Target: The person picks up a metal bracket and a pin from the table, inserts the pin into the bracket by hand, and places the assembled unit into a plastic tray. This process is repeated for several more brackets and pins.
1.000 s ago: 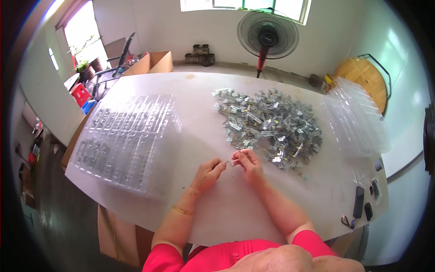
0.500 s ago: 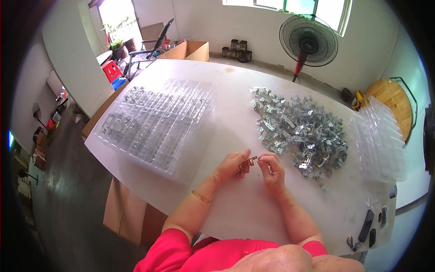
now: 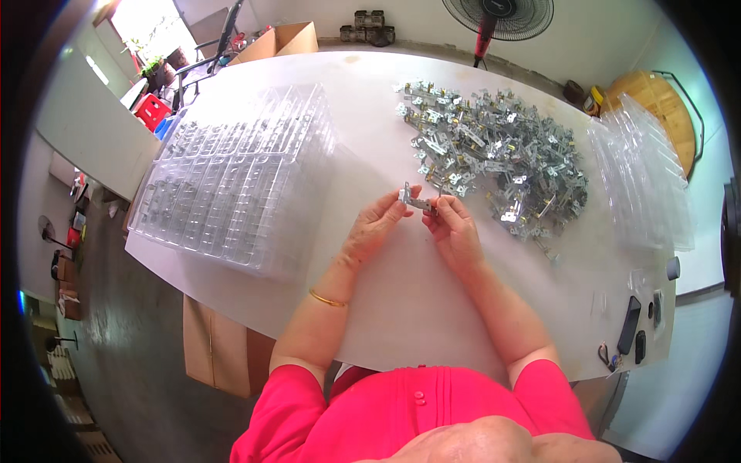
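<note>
A small silvery metal bracket point(image 3: 417, 204) is held above the table between my two hands. The fingertips of my left hand point(image 3: 376, 224) pinch its left end, which has an upright tab. My right hand point(image 3: 457, 228) grips the other end between thumb and fingers, covering part of it. A thin dark sliver stands up by the right fingertips; I cannot tell whether it belongs to the bracket. Just beyond my right hand spreads a large pile of similar metal brackets point(image 3: 494, 147), some with brass-coloured bits. To the left, stacked clear plastic trays point(image 3: 231, 193) have rows of metal parts inside.
More clear plastic trays point(image 3: 644, 181) stand stacked at the right edge. Near the right front corner lie a dark phone point(image 3: 629, 324) and keys point(image 3: 610, 359). A standing fan point(image 3: 494, 15) and an open cardboard box point(image 3: 285, 42) are beyond the white table point(image 3: 363, 154).
Both hands have moved a little farther from my body. The bracket has turned and now shows more between the fingertips of both hands. The whole view has tilted down.
</note>
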Available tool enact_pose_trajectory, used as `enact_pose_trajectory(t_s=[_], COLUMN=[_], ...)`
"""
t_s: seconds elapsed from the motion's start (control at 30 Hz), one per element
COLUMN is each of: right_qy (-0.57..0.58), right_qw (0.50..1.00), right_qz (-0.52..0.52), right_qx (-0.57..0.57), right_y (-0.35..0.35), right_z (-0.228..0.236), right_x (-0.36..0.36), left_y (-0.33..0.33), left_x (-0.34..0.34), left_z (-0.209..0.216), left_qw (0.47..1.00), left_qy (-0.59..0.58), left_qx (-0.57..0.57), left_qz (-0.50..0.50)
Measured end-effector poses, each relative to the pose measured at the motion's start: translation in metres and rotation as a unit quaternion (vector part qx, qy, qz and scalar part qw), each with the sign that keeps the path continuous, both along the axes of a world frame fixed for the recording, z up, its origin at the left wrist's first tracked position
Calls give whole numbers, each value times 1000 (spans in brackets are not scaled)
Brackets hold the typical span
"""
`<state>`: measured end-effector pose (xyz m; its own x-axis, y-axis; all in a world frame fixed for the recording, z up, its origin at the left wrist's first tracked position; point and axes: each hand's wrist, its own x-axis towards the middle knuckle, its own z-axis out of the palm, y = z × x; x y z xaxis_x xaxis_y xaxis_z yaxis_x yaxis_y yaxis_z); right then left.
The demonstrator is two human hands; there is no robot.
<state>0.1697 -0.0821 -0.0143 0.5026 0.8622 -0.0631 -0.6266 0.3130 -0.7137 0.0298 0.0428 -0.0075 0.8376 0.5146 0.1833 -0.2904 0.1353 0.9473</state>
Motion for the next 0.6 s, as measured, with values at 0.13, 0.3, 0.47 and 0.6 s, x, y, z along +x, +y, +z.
enact_pose_trajectory(t_s=[0.13,0.3,0.47,0.6], right_qy=[-16,-159,-207,-257], right_qw=[1000,983,972,959], right_qz=[17,-32,-4,-26], right_qx=[-9,-81,-106,-116], right_y=[-1,-2,-7,-5], right_z=[0,3,18,23], right_x=[-8,-14,-11,-17], left_y=[1,-2,-4,-7], left_x=[-1,-2,-5,-5], left_z=[-3,1,7,12], left_qw=[999,996,994,989], left_qy=[-8,-1,60,128], left_qx=[26,-79,-85,-67], left_qz=[26,36,31,33])
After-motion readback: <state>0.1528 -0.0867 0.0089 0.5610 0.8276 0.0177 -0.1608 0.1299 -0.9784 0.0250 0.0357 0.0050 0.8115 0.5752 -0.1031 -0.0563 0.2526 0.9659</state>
